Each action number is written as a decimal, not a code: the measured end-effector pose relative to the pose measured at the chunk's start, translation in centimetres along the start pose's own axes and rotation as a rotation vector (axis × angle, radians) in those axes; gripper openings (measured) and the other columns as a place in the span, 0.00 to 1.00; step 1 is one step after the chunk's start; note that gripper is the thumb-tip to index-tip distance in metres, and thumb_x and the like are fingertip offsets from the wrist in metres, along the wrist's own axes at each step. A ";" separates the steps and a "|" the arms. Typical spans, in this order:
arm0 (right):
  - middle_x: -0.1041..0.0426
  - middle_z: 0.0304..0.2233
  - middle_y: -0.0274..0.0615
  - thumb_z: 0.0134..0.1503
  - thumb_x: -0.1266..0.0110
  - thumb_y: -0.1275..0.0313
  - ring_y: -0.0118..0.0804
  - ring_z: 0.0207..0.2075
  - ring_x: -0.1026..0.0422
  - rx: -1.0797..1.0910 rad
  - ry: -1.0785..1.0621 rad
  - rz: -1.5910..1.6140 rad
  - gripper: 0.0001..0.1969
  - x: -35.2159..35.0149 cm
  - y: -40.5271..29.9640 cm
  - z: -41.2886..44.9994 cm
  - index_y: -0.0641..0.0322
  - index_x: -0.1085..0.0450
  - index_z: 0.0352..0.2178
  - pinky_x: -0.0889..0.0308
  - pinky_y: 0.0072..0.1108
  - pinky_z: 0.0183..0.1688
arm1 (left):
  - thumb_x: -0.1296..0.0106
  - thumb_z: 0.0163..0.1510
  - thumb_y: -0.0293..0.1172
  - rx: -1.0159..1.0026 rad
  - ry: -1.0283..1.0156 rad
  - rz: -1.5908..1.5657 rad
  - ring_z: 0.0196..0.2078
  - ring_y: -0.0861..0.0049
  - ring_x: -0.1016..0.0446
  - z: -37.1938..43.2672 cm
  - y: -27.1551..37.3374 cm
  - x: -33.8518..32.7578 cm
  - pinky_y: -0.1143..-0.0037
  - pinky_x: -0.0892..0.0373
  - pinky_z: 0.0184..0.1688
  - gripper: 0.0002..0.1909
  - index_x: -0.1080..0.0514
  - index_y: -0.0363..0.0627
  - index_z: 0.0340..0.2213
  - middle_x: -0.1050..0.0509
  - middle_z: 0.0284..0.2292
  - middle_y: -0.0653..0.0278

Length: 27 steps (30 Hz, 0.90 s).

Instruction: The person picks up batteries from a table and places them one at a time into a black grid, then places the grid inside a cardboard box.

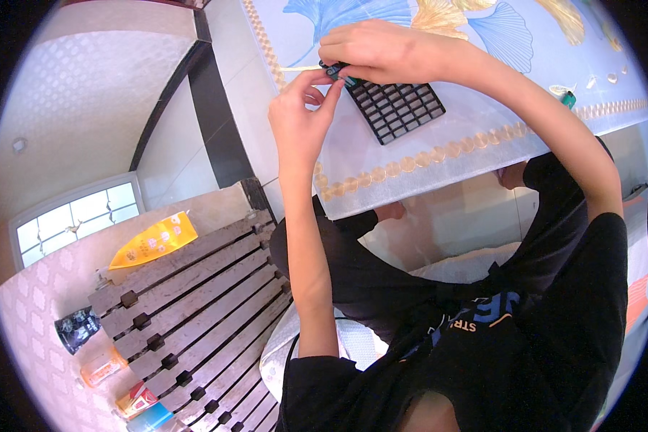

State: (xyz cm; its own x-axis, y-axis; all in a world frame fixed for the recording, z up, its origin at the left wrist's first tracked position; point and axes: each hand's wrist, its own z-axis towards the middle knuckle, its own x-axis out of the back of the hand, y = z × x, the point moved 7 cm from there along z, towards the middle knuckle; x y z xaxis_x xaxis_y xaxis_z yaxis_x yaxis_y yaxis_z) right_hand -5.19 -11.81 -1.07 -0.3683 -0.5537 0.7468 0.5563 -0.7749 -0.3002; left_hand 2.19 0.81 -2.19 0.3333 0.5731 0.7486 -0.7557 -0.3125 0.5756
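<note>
A black plastic grid tray (397,108) with many small rectangular cells lies on the table, its far left corner under my hands. At that corner, my left hand (305,105) pinches a small green-and-black piece (335,71) between thumb and index finger. My right hand (375,51) reaches over from the right, its fingers curled down on the same piece with the thumb beside it. The fingers cover much of the piece, so its full shape is hidden. Whether it touches the tray cannot be told.
A patterned cover with a gold-disc border spreads over the table (491,108). Near its right edge lies a small green object (568,99). To my left stands a slatted wooden bench (205,302); a yellow pouch (154,240), a dark package (78,328) and an orange-toned container (103,367) line its far side.
</note>
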 end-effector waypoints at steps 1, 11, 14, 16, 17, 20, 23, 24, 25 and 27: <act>0.28 0.38 0.48 0.52 0.39 0.74 0.53 0.43 0.27 0.001 0.000 -0.001 0.17 0.0 -0.1 0.0 0.66 0.34 0.43 0.31 0.38 0.44 | 0.34 0.50 0.28 0.006 -0.003 0.002 0.23 0.84 0.26 0.0 0.0 0.0 0.79 0.26 0.30 0.12 0.21 0.36 0.36 0.18 0.30 0.61; 0.33 0.35 0.50 0.52 0.43 0.75 0.55 0.41 0.31 -0.021 -0.017 0.020 0.12 0.1 -0.5 0.2 0.68 0.37 0.36 0.34 0.40 0.42 | 0.34 0.50 0.28 -0.010 0.003 -0.005 0.22 0.84 0.27 -0.1 0.0 -0.1 0.79 0.27 0.29 0.12 0.22 0.36 0.36 0.18 0.29 0.61; 0.33 0.36 0.50 0.52 0.43 0.75 0.55 0.41 0.31 -0.002 0.010 0.020 0.13 0.2 -0.4 0.0 0.69 0.37 0.36 0.34 0.40 0.42 | 0.34 0.50 0.28 -0.016 0.010 -0.010 0.22 0.84 0.27 -0.1 0.0 -0.1 0.79 0.27 0.29 0.12 0.22 0.36 0.36 0.18 0.30 0.61; 0.32 0.36 0.50 0.52 0.43 0.74 0.55 0.41 0.31 0.003 0.011 0.022 0.13 0.3 -0.6 0.2 0.69 0.37 0.36 0.34 0.40 0.42 | 0.34 0.50 0.28 -0.024 0.014 -0.012 0.22 0.85 0.27 -0.1 0.1 -0.1 0.79 0.28 0.29 0.12 0.22 0.36 0.36 0.18 0.30 0.61; 0.32 0.36 0.50 0.52 0.43 0.74 0.55 0.41 0.31 -0.012 -0.017 0.012 0.13 0.2 -0.6 0.2 0.69 0.37 0.36 0.34 0.40 0.42 | 0.34 0.50 0.28 -0.024 0.014 -0.011 0.22 0.85 0.27 -0.1 0.1 -0.1 0.79 0.28 0.29 0.12 0.22 0.36 0.36 0.18 0.30 0.61; 0.32 0.37 0.50 0.51 0.42 0.75 0.56 0.42 0.31 -0.011 -0.016 0.013 0.14 0.2 -0.6 0.2 0.69 0.36 0.37 0.34 0.40 0.42 | 0.34 0.50 0.28 -0.024 0.017 -0.010 0.22 0.85 0.27 -0.1 0.1 0.0 0.79 0.27 0.29 0.12 0.22 0.37 0.36 0.18 0.30 0.61; 0.32 0.37 0.51 0.51 0.42 0.75 0.56 0.42 0.31 0.001 0.004 0.027 0.15 0.5 -0.8 0.0 0.70 0.36 0.38 0.33 0.40 0.43 | 0.33 0.50 0.28 -0.008 0.012 -0.005 0.22 0.85 0.27 -0.1 -0.1 -0.2 0.79 0.27 0.29 0.12 0.21 0.37 0.36 0.18 0.30 0.61; 0.31 0.38 0.51 0.51 0.42 0.75 0.56 0.42 0.31 -0.003 -0.003 0.031 0.15 0.5 -0.8 0.0 0.70 0.36 0.38 0.33 0.40 0.43 | 0.33 0.50 0.28 -0.012 0.016 -0.007 0.22 0.85 0.27 -0.1 -0.1 -0.2 0.79 0.27 0.29 0.12 0.22 0.37 0.36 0.18 0.30 0.61; 0.31 0.38 0.51 0.51 0.42 0.75 0.56 0.42 0.31 -0.004 -0.003 0.030 0.15 0.4 -0.8 -0.1 0.70 0.36 0.38 0.33 0.40 0.43 | 0.33 0.50 0.28 -0.016 0.021 -0.008 0.22 0.85 0.27 -0.1 -0.1 -0.2 0.79 0.27 0.29 0.12 0.22 0.37 0.36 0.18 0.30 0.62; 0.32 0.37 0.50 0.51 0.42 0.75 0.56 0.41 0.31 0.018 0.030 0.017 0.15 0.5 -0.8 0.0 0.70 0.36 0.38 0.33 0.40 0.42 | 0.33 0.50 0.28 -0.018 0.019 -0.011 0.22 0.85 0.27 -0.1 -0.1 -0.2 0.79 0.27 0.29 0.12 0.22 0.37 0.36 0.18 0.30 0.62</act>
State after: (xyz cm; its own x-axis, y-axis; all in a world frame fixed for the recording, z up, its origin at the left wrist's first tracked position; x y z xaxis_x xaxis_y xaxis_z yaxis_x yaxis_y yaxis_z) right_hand -5.84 -11.46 -0.52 -0.3811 -0.5756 0.7235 0.5757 -0.7601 -0.3014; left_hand 2.15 0.83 -2.45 0.3307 0.5909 0.7359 -0.7619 -0.2930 0.5777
